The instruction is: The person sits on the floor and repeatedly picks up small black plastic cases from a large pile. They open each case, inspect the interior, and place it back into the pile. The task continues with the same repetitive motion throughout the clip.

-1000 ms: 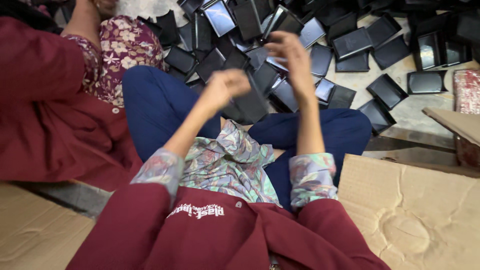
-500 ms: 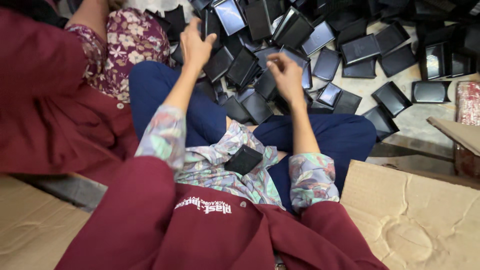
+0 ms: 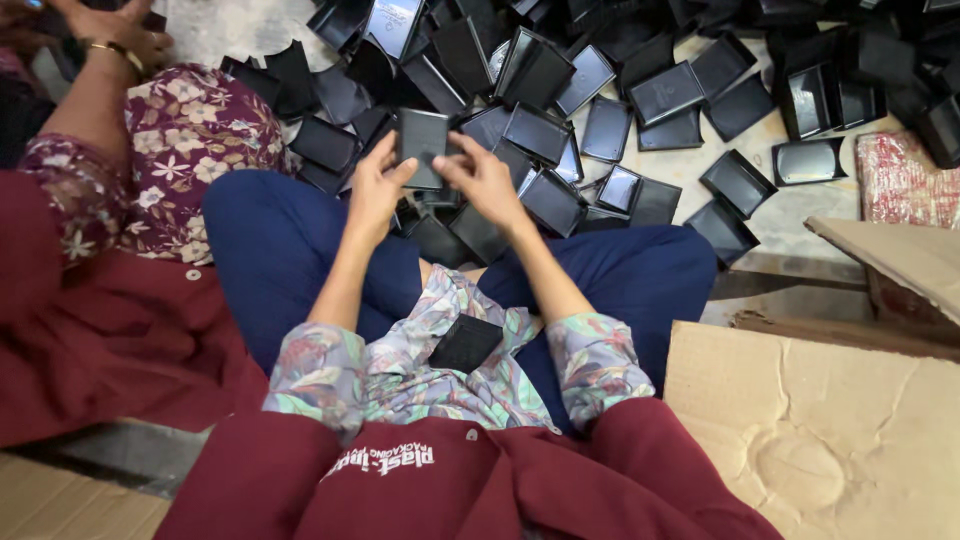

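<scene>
I sit cross-legged in blue trousers, and both hands meet in front of me over one black plastic tray (image 3: 424, 146). My left hand (image 3: 375, 192) grips its left edge and underside. My right hand (image 3: 484, 178) pinches its right edge. The tray is held above a heap of like black trays (image 3: 560, 110) spread on the floor. Another black tray (image 3: 466, 343) lies in my lap on the floral cloth.
A co-worker in a floral top and maroon apron sits at my left, one hand (image 3: 105, 28) raised at the top left. Flat cardboard (image 3: 810, 430) lies at the right, with a cardboard flap (image 3: 900, 255) above it and a red packet (image 3: 905, 180) beyond.
My hands were apart over the heap, the left reaching far out. They have come together toward me and now both hold one black tray. A tray appeared in my lap half a second ago.
</scene>
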